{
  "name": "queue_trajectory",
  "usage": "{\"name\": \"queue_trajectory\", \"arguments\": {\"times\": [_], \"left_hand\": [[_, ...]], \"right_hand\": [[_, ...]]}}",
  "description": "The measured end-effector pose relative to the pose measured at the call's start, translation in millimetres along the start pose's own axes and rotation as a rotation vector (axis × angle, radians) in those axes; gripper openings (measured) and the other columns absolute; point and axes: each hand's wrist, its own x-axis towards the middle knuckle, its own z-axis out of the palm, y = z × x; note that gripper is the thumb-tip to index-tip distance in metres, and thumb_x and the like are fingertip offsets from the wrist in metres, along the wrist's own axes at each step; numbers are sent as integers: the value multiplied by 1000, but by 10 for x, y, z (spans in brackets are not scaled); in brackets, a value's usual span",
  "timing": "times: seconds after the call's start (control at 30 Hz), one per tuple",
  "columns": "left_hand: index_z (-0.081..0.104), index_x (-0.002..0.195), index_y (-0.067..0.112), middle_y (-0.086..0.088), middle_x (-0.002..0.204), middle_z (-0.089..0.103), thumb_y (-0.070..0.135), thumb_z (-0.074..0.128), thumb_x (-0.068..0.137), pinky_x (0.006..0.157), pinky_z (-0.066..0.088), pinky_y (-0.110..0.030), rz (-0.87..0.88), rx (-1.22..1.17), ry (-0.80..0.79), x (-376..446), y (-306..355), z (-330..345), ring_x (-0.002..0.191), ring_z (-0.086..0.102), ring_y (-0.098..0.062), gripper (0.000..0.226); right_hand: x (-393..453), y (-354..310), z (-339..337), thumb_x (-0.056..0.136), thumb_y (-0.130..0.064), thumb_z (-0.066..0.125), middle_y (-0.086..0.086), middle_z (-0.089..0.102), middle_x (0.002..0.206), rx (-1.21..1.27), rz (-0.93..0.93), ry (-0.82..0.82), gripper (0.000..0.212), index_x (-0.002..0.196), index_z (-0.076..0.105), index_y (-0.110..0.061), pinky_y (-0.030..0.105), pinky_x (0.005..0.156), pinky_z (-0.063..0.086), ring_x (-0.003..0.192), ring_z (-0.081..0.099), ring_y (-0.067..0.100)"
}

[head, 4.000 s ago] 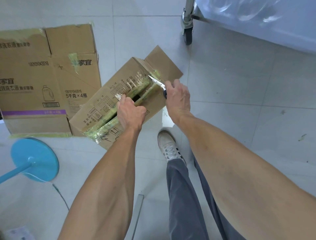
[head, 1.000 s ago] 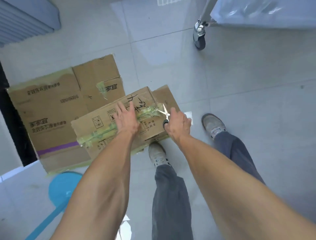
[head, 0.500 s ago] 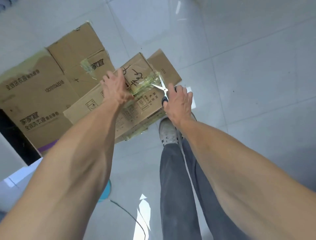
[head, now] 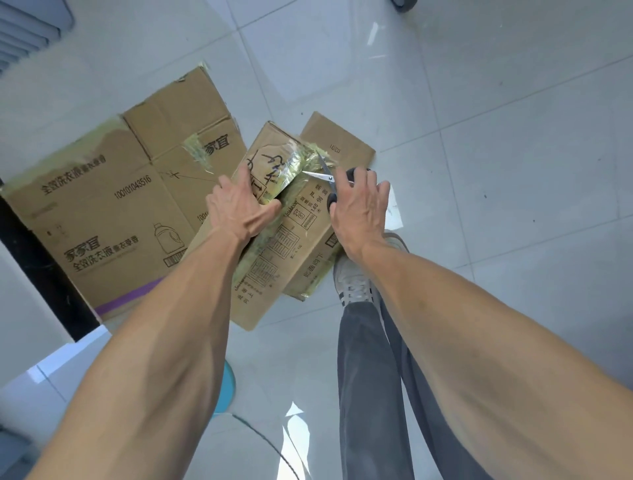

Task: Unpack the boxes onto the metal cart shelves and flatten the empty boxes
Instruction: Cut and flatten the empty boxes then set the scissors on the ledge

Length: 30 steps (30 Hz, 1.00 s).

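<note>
Flattening step in hand, by the look of it: taped seam being cut so the carton can fold down. Beyond and to the outer side of the left grip, flattened detergent box (head: 102, 205) flat on the tiled floor (head: 496, 171). Under both grips, smaller box (head: 287, 240) tilted over that sheet's near edge, its yellowed tape (head: 291, 168) running along the top seam, one flap splayed out past the right grip. Left grip (head: 239, 209) curled over the box's top edge beside the seam, fingers bent round the cardboard, bracing it. Right grip (head: 358, 205) closed round the dark handles of the scissors (head: 320, 175), fingers partly spread, blades parted in a narrow V at the tape. Next move probably: shut the blades through the last of the tape, steady with the left grip, then press the panels flat. Below the right grip, one shoe (head: 352, 281) and grey trouser legs. Hard to tell whether the box is fully empty: interior hidden. Cart shelves out of view, only a dark wheel (head: 402, 2) cut off at the top edge.
</note>
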Motion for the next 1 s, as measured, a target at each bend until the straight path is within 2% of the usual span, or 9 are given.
{"name": "queue_trajectory", "arguments": {"times": [0.17, 0.3, 0.4, 0.5, 0.6, 0.67, 0.77, 0.87, 1.0], "left_hand": [[31, 144, 18, -13, 96, 44, 58, 48, 81, 65, 40, -37, -6, 8, 22, 0, -49, 51, 80, 49, -27, 76], [31, 145, 23, -12, 101, 43, 60, 52, 77, 65, 35, -37, -45, -46, 58, -37, -17, 116, 84, 44, -26, 80], [28, 146, 26, -11, 108, 42, 57, 55, 74, 71, 39, -37, -100, -138, 93, -88, 21, 179, 91, 42, -25, 83], [31, 143, 24, -12, 111, 43, 56, 54, 73, 72, 42, -37, -122, -153, 101, -103, 32, 212, 91, 41, -24, 81], [33, 141, 23, -11, 109, 42, 56, 54, 72, 73, 44, -37, -136, -162, 99, -121, 49, 255, 92, 41, -24, 79], [34, 138, 22, -10, 109, 43, 55, 54, 70, 74, 45, -37, -151, -169, 106, -134, 55, 292, 92, 40, -24, 78], [35, 135, 23, -10, 109, 43, 56, 51, 68, 73, 45, -38, -172, -186, 134, -149, 46, 322, 93, 40, -24, 77], [35, 134, 24, -10, 112, 43, 55, 49, 64, 72, 47, -39, -190, -196, 148, -190, 3, 335, 95, 41, -24, 77], [34, 133, 26, -7, 111, 42, 53, 48, 66, 71, 41, -38, -206, -241, 175, -216, 5, 368, 93, 37, -21, 74]], "right_hand": [[79, -88, -23, 87, -4, 56, 3, 49, 99, -29, -99, -24, 46, 128, 49, -24, 34, 78, 29, 91, 41, 21], [67, -204, -13, 86, -4, 55, 3, 52, 101, 6, 23, -16, 43, 123, 50, -25, 34, 77, 28, 89, 39, 21], [121, -309, 13, 84, 2, 53, 2, 53, 99, 63, 99, 1, 43, 117, 51, -25, 32, 75, 23, 85, 31, 20], [140, -348, 30, 84, 6, 54, 4, 56, 97, 120, 148, -38, 44, 118, 53, -22, 32, 76, 31, 84, 36, 20], [111, -327, 26, 85, 10, 48, 1, 52, 72, 158, 157, -107, 37, 110, 53, -17, 37, 70, 47, 65, 46, 20], [51, -336, 20, 88, 8, 50, -3, 41, 61, 155, 138, -121, 32, 108, 52, -16, 35, 62, 43, 52, 37, 13], [12, -303, 21, 88, 2, 55, 0, 56, 81, 140, 130, -88, 35, 115, 49, -19, 35, 75, 40, 70, 47, 19], [108, -261, 20, 85, -9, 63, 2, 55, 102, 38, 48, -45, 42, 121, 47, -23, 36, 81, 29, 91, 45, 21], [236, -330, -20, 87, 5, 51, -2, 47, 73, 109, 45, -88, 34, 113, 50, -17, 34, 72, 34, 65, 38, 17]]}}
